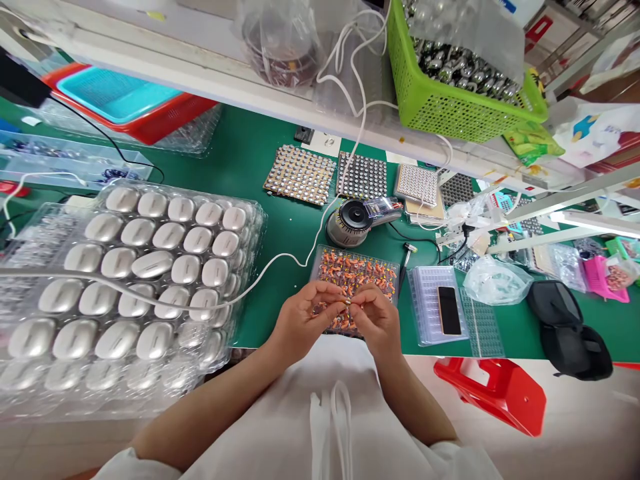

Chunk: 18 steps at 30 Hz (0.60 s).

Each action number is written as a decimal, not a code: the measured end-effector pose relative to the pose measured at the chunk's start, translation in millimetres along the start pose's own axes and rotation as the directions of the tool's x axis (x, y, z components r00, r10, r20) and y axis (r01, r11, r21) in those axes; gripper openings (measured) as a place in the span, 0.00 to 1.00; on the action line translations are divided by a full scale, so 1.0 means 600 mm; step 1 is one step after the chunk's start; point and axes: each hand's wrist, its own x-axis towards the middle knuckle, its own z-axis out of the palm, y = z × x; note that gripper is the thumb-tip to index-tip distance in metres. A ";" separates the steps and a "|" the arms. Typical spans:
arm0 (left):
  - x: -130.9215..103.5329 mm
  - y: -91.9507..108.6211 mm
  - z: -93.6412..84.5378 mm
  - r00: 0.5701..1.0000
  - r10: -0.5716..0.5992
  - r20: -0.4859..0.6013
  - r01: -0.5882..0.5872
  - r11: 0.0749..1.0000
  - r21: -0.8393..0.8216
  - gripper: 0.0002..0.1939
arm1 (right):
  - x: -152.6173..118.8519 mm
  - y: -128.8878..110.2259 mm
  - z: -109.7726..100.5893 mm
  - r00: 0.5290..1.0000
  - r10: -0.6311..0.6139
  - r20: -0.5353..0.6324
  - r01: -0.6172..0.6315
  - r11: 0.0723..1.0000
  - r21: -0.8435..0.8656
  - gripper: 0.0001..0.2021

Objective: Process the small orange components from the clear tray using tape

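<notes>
My left hand and my right hand meet in front of my body, fingertips pinched round a tiny part with a pale, metallic look. Its kind is too small to make out. Both hands are closed and hover over a clear tray that holds rows of small orange-and-yellow components. The hands and fingers hide part of this tray. Behind it stands a round grey-black device. A small black-handled tool lies just right of the tray.
Stacked clear trays of silver rounded cases fill the left. Perforated blocks sit at the back under a shelf carrying a green basket. A white cable crosses the bench. A phone rests on plastic trays at right; a red stool stands below.
</notes>
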 end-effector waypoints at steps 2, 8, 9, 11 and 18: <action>-0.001 -0.002 0.001 0.998 0.054 -0.013 -0.053 0.998 0.039 0.11 | 0.000 -0.001 0.000 1.000 0.003 -0.003 -0.003 1.000 0.017 0.02; -0.003 0.000 0.002 0.817 0.563 -0.124 -0.478 0.782 0.400 0.09 | 0.000 -0.003 0.008 0.998 0.005 -0.058 -0.002 0.999 0.048 0.03; -0.003 0.000 0.002 0.779 0.620 -0.100 -0.526 0.731 0.434 0.09 | 0.000 -0.003 0.010 0.998 0.004 -0.068 0.000 0.998 0.057 0.03; -0.002 0.001 0.001 0.733 0.678 -0.055 -0.580 0.665 0.471 0.10 | -0.001 -0.003 0.014 0.997 0.003 -0.080 0.003 0.998 0.068 0.03; 0.000 0.002 0.000 0.767 0.636 -0.084 -0.555 0.723 0.412 0.10 | -0.002 -0.003 0.023 0.996 -0.015 -0.091 0.017 1.000 0.017 0.02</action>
